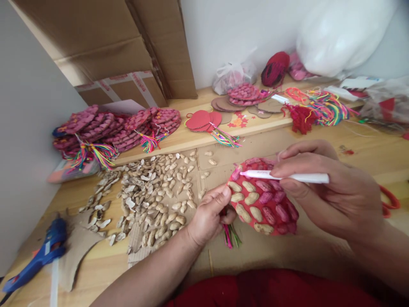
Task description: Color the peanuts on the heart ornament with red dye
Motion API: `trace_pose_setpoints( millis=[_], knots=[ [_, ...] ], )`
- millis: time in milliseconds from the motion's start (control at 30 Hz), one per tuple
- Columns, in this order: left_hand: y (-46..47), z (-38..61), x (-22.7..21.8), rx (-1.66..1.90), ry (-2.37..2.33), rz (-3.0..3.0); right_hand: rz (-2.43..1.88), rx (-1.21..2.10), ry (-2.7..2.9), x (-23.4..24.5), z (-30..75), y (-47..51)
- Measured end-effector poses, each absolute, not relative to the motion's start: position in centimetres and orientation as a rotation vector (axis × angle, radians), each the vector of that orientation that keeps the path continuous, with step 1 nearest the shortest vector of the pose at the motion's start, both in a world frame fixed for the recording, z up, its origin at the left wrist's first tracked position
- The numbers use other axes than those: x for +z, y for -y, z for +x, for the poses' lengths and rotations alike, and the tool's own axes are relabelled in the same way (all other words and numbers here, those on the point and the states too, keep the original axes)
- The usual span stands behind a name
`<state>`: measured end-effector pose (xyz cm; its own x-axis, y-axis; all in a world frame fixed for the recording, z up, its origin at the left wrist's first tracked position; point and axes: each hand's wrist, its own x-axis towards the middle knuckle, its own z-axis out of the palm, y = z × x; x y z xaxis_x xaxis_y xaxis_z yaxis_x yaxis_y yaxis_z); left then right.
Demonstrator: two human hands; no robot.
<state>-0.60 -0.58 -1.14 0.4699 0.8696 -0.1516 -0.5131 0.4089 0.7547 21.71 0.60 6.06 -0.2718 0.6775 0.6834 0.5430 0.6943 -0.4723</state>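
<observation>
My left hand [212,209] grips the left edge of a red disc covered with peanut shells [263,200], thumb on top. Shells on its right and upper parts are pink; those on the left and bottom keep their plain tan. Pinched in my right hand [326,187] is a white marker [300,177], its pink tip touching a shell near the disc's upper left. A tassel of pink and green strands [231,236] hangs below the disc. Tan peanut shells [166,213] lie on cardboard left of my left hand.
A blue glue gun [47,251] lies at the left front. Finished pink shell pieces with tassels [118,128] are piled behind. Red heart-shaped pieces [203,121], coloured cords [329,106], yarn [275,68] and plastic bags [234,76] sit along the back, near cardboard boxes [128,47].
</observation>
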Motion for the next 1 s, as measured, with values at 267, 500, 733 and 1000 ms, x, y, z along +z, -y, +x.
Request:
trace_pose_setpoints(
  millis=[267,500,733,1000],
  knots=[
    [1.02,-0.64,-1.31,1.014,-0.747,0.701,-0.922,0.231,1.947,6.17,21.6,-0.36],
    [1.26,-0.75,-1.46,1.051,-0.823,0.741,-0.949,0.262,1.87,5.82,21.43,-0.42],
    [1.31,-0.91,-1.55,1.083,-0.819,0.797,-0.958,0.233,1.747,5.95,21.16,-0.18],
    [1.29,-0.84,-0.96,1.1,-0.794,0.863,-0.957,0.228,1.731,6.13,21.09,-0.1]
  ],
)
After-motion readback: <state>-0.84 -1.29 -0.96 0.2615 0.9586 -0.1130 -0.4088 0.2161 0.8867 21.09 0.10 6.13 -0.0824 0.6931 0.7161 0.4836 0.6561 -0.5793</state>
